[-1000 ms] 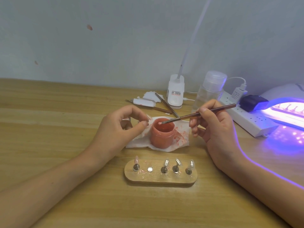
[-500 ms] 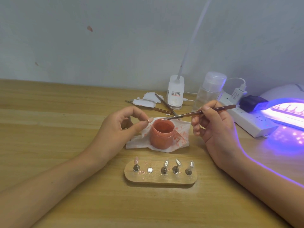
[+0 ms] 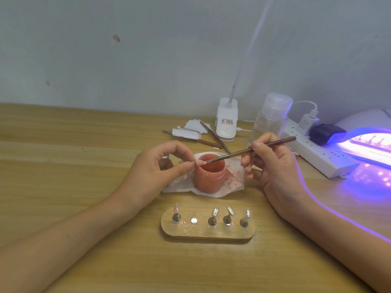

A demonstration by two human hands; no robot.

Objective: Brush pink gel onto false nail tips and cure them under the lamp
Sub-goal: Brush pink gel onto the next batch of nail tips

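My left hand (image 3: pixel 154 166) pinches a small false nail tip (image 3: pixel 201 162) between thumb and forefinger, held just over the left rim of the open pink gel jar (image 3: pixel 209 176). My right hand (image 3: pixel 273 163) grips a thin brown brush (image 3: pixel 254 150); its bristle end touches the nail tip. A wooden holder (image 3: pixel 208 234) near me carries one pink-coated tip (image 3: pixel 176 208) at its left, an empty metal stud beside it, and three clear tips (image 3: pixel 229 211) on stands. The lit UV lamp (image 3: pixel 368 142) glows purple at the far right.
The jar stands on a gel-stained white tissue (image 3: pixel 232 182). Behind it lie metal tools (image 3: pixel 213 137), white wipes (image 3: pixel 191 129), a desk-lamp base (image 3: pixel 226 121) and a clear pump bottle (image 3: pixel 273 117). A white power strip (image 3: pixel 315 159) with plugs runs beside the UV lamp.
The brush has lifted out of the gel jar and swung left onto the nail tip. My left hand has moved slightly right, closer to the jar's rim.
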